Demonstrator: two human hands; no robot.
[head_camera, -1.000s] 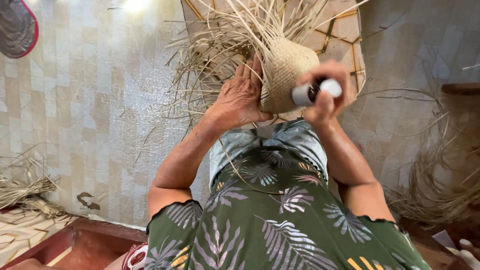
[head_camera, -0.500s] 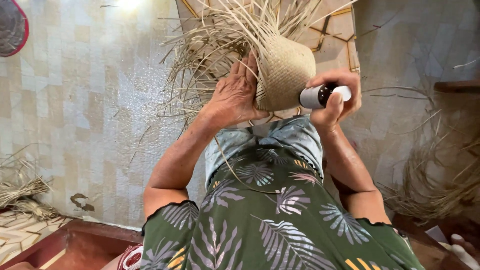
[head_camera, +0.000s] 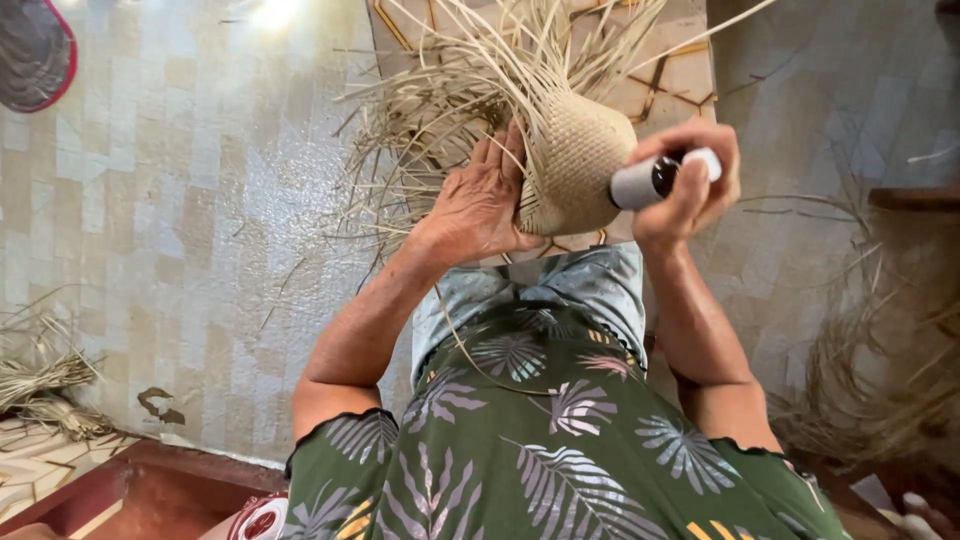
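Note:
A half-woven straw basket with long loose strands fanning upward sits in front of my lap. My left hand grips its left side, fingers pressed against the weave. My right hand holds a small cylinder, grey and black with a white end, whose tip rests against the basket's right side. My forearms frame a green leaf-patterned dress below.
Pale tiled floor spreads to the left. Bundles of dry straw lie at the far left and at the right. A round dark mat with a red rim sits top left. A reddish step runs along the bottom left.
The view has shifted slightly. My right hand with the cylinder has dropped a little and tilted against the basket. My left hand keeps its hold.

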